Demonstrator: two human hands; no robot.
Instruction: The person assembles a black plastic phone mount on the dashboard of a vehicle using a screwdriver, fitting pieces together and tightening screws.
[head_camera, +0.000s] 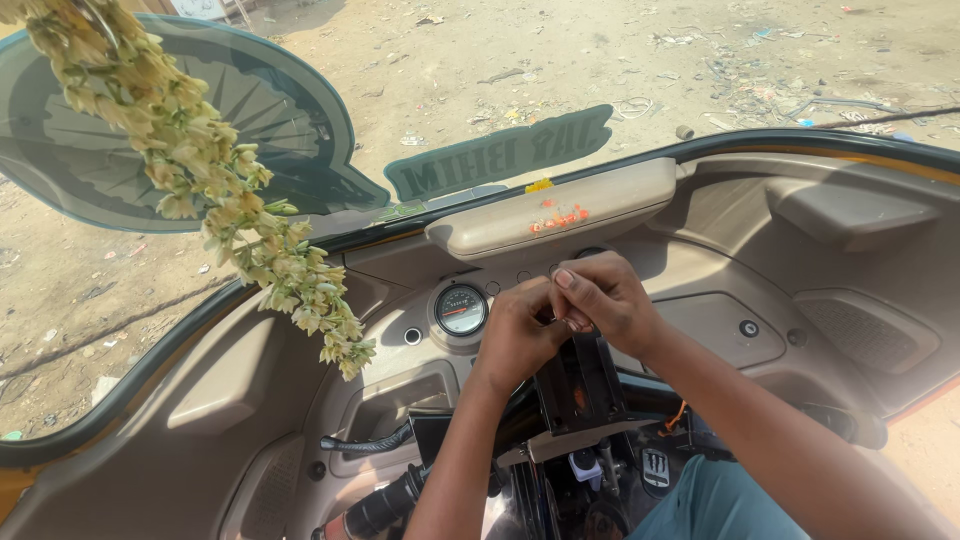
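Above the phone holder (578, 385), both hands, left hand (517, 335) and right hand (603, 297), are pinching something tiny, likely light and slippery; speedometer (461, 310) at nine o'clock

- Upper left of frame, I see a hanging garland of pale yellow flowers (235, 215) blocking reach.
- Centre, an upright black phone holder (580, 385) crowds my hands.
- Right of frame, the beige plastic dashboard (860, 300) lies open.
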